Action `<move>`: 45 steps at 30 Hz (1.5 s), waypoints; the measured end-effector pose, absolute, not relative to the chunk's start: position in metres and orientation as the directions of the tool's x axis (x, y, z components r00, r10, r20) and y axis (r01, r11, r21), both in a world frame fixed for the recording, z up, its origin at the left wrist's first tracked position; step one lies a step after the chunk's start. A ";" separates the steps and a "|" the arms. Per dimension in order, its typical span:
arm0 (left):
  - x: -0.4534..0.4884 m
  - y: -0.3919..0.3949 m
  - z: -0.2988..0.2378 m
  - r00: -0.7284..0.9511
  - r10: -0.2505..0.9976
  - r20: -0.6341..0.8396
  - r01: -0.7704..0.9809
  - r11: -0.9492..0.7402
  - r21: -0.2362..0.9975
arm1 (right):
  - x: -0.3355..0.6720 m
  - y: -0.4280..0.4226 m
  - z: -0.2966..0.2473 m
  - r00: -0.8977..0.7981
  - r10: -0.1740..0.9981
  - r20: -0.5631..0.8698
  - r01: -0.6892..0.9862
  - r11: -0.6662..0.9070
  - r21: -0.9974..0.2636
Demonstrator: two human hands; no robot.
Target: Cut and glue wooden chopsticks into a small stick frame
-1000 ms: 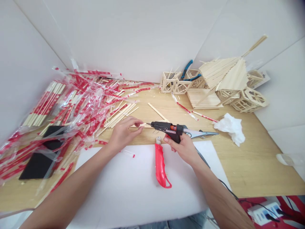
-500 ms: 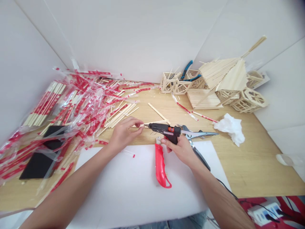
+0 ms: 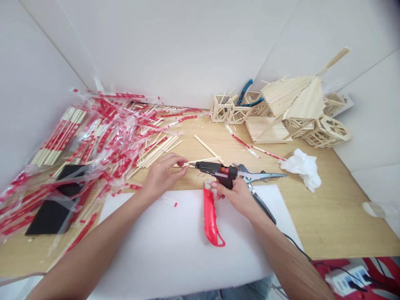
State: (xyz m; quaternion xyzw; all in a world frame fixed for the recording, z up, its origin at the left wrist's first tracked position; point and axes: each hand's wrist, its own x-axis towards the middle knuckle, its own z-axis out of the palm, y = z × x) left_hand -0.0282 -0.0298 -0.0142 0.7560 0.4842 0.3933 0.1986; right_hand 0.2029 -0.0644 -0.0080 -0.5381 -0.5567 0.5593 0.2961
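Three white walls [image 3: 175, 50] are seen around a light wood-grain tabletop [image 3: 337, 204], strewn at left with red-and-clear plastic wrappers [image 3: 125, 125], covered at front centre by a white rectangular sheet [image 3: 168, 250], and occupied at right by a peaked-roof wooden-stick model [image 3: 289, 99]. Over the tabletop, a slim pale wooden stick [image 3: 206, 159] is pinched between thumb and fingertips of the left hand [image 3: 165, 174], forearm slanted inward. A black pistol-shaped glue gun [image 3: 215, 170] is gripped by the curled fingers of the right hand [image 3: 240, 195], aimed leftward beside the stick.
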 end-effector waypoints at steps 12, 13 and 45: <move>-0.029 -0.030 -0.014 0.209 0.889 0.409 0.577 -0.449 0.682 | 0.201 -0.064 -0.007 -0.213 0.941 -0.265 0.262 -0.206 -0.943; -0.029 -0.030 -0.014 0.207 0.889 0.408 0.577 -0.448 0.682 | 0.201 -0.064 -0.008 -0.214 0.939 -0.268 0.261 -0.209 -0.942; -0.030 -0.030 -0.010 0.149 0.889 0.434 0.597 -0.431 0.677 | 0.208 -0.061 -0.006 -0.171 0.956 -0.239 0.237 -0.195 -0.952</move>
